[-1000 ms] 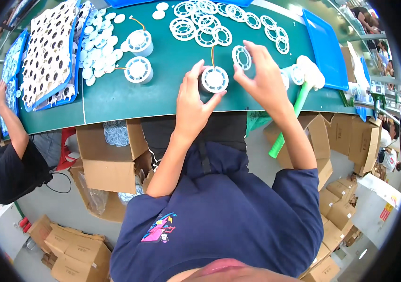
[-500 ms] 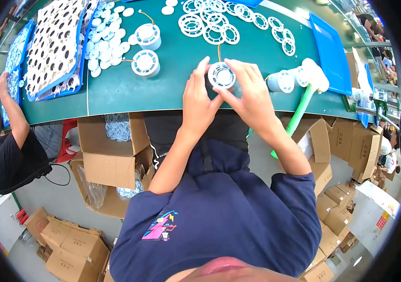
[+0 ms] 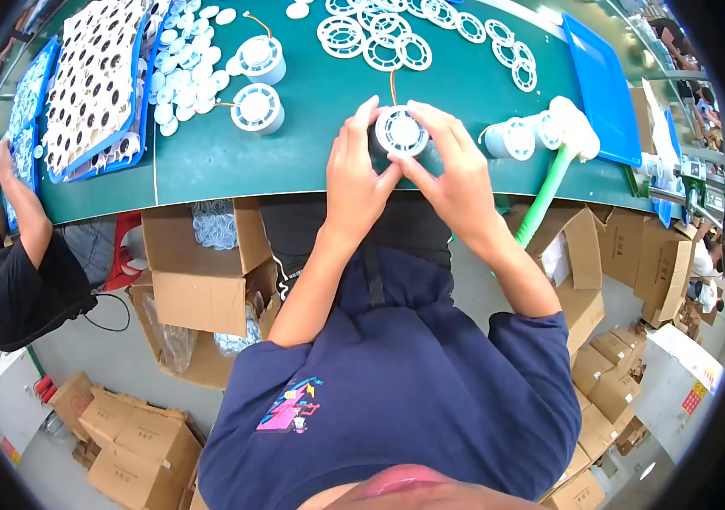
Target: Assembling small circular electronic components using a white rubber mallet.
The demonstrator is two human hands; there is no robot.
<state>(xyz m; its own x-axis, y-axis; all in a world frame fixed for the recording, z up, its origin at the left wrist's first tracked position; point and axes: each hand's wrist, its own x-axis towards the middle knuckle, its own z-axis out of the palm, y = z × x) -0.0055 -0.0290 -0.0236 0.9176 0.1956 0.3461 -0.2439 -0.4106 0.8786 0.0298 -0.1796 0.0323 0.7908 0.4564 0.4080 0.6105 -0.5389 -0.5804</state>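
A small white round housing [image 3: 402, 133] with a slotted ring on its top stands at the table's near edge. An orange-red wire [image 3: 394, 87] runs from its far side. My left hand [image 3: 354, 177] grips its left side, and my right hand [image 3: 457, 174] grips its right. Both thumbs meet at the near rim, while the fingers wrap round the sides. Two similar housings with wires, one upper [image 3: 260, 58] and one lower [image 3: 258, 108], stand to the left. To the right another housing [image 3: 510, 138] lies tilted beside a white-headed tool with a green handle [image 3: 547, 194].
Loose slotted white rings [image 3: 414, 52] lie at the far side of the green table [image 3: 320, 89]. Pale discs [image 3: 186, 81] are heaped left, beside a blue tray [image 3: 82, 161] of white parts. Another blue tray [image 3: 602, 93] leans right. Cardboard boxes [image 3: 201, 302] stand below. A co-worker's arm [image 3: 27, 191] is far left.
The view has shifted slightly. Both hands keep their hold on the housing, with only a small movement of the fingers.
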